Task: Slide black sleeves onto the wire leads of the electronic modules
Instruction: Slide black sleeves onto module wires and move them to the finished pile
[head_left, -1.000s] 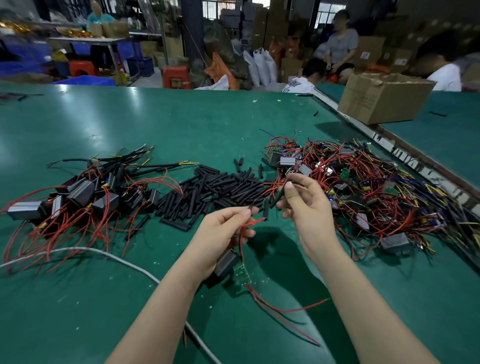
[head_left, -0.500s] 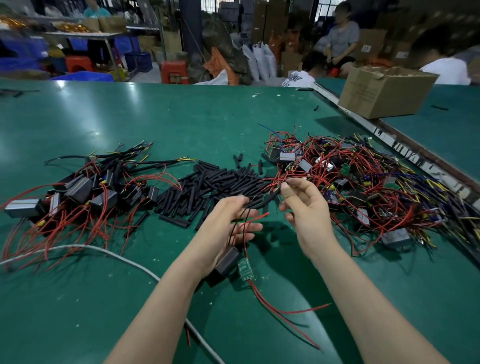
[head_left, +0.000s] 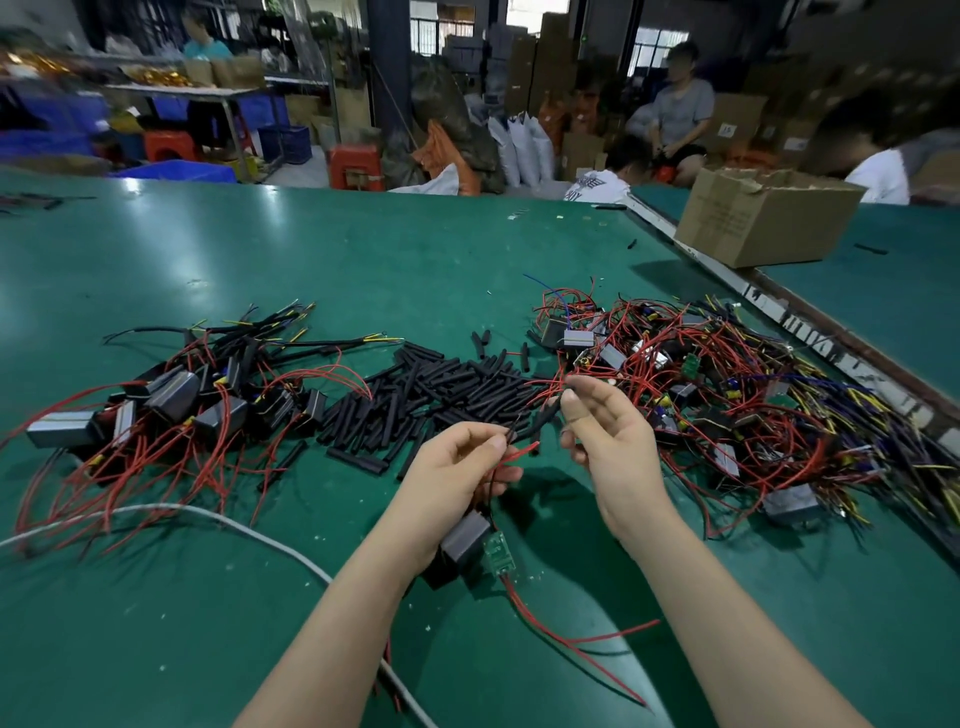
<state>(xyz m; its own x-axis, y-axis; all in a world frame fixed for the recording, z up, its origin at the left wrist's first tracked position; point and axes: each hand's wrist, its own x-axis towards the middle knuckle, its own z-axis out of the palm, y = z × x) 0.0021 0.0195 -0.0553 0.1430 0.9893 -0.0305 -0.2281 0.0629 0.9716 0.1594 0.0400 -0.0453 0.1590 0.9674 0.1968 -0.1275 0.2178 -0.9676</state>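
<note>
My left hand (head_left: 457, 467) pinches the thin wire leads of one module, whose black block (head_left: 465, 538) and small green board (head_left: 500, 552) hang below the palm. My right hand (head_left: 605, 441) holds a black sleeve (head_left: 543, 415) between thumb and forefinger, its lower end right at the lead tips by my left fingers. A red lead (head_left: 519, 453) sticks out beside it. Loose black sleeves (head_left: 431, 395) lie heaped just beyond both hands.
Sleeved modules with black blocks and red wires (head_left: 171, 410) lie at the left. A tangle of modules with red, yellow and blue wires (head_left: 727, 410) fills the right. A white cable (head_left: 208, 519) crosses the green table (head_left: 363, 260). A cardboard box (head_left: 763, 218) stands back right; people sit behind.
My right hand has come down slightly with the black sleeve toward the leads in my left hand. The view has shifted a little; the module still hangs under my left palm.
</note>
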